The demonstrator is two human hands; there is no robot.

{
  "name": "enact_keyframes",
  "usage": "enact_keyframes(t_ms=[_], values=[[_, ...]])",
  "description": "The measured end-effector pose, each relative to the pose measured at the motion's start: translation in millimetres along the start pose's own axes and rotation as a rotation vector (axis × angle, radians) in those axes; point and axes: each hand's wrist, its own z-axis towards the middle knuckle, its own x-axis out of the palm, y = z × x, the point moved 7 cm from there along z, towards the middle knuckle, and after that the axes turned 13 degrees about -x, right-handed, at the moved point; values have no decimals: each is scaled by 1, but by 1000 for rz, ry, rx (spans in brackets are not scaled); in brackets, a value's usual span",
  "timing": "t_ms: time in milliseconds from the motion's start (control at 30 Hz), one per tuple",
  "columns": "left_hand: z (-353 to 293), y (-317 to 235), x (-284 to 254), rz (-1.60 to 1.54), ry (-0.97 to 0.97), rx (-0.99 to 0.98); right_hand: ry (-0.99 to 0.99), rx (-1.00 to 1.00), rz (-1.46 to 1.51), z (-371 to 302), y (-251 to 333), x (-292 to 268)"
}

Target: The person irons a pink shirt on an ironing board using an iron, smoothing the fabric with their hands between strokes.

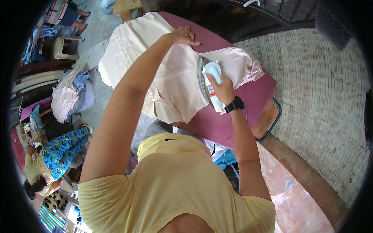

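A cream buttoned shirt lies spread over a maroon-covered ironing board, one sleeve stretching right and bunched at its cuff. My right hand, with a black watch at the wrist, is closed round the handle of a white and light-blue iron. The iron's soleplate rests on the shirt near where the sleeve joins the body. At the far edge of the shirt, my left hand lies on the cloth with its fingers apart. Its palm side is hidden.
A pile of clothes sits at the left, near a beige plastic stool. A person in blue patterned trousers is at lower left; another person's legs show at upper left. A woven bamboo-like wall borders the board's right side.
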Motion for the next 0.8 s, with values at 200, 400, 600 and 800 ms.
enact_keyframes(t_ms=[200,400,600,800], values=[[-1,5,1,110,72,120,-41,-164,-1,9,12,0],[12,9,5,2,113,26,67,-19,-24,23,17,8],[31,12,24,97,77,183,-33,-171,-36,11,9,6],[42,29,30,100,-46,81,-64,10,6,-4,11,0]])
